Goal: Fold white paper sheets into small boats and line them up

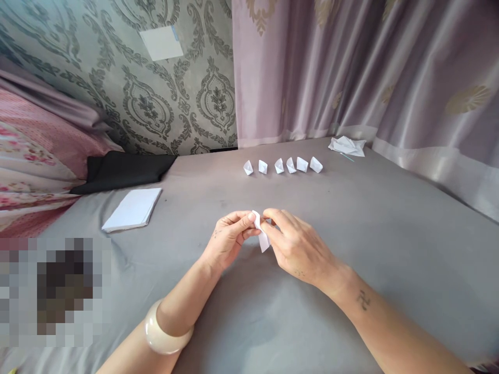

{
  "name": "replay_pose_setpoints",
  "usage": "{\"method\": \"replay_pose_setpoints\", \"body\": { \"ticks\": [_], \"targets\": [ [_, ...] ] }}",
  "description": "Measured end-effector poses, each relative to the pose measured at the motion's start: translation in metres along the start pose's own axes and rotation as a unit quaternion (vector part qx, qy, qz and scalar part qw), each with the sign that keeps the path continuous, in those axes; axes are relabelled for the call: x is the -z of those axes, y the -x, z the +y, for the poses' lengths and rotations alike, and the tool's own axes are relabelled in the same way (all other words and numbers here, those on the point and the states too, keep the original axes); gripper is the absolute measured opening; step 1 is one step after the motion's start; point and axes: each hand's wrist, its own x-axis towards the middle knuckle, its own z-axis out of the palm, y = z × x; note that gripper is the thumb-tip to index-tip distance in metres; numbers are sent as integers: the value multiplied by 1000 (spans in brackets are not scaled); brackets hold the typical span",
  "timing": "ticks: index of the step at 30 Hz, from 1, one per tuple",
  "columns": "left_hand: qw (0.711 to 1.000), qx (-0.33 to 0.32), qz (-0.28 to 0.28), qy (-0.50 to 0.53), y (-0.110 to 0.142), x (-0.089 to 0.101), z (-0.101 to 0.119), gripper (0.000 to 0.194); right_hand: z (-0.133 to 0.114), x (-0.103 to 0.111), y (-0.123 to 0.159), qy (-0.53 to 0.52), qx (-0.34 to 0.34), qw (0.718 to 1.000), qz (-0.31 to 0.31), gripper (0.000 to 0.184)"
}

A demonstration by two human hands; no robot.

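A small folded piece of white paper is held up between my two hands, over the grey sheet. My left hand pinches its upper end, with the thumb lying on top. From the other side, the bent fingers of my right hand grip the paper near its middle. Its lower end sticks out below the fingers. My right fingertips are partly hidden behind the hand. Farther off stands a row of several small folded white paper shapes.
A stack of white paper lies at the left, near a folded black cloth. Crumpled white paper and a thin light-blue stick sit at the back right. Curtains hang along the back and right edges. A blurred patch covers the lower left.
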Motion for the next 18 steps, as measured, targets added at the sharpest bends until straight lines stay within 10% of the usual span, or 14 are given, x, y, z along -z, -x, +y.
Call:
{"method": "replay_pose_setpoints", "body": {
  "ticks": [10,18],
  "targets": [
    [1000,-2,14,-11,5,-3,-1,14,3,4,0,-192,-55,980,6,35],
    [999,-37,17,-24,8,-9,1,18,0,7,-6,-424,-262,864,73,17]
  ]
}}
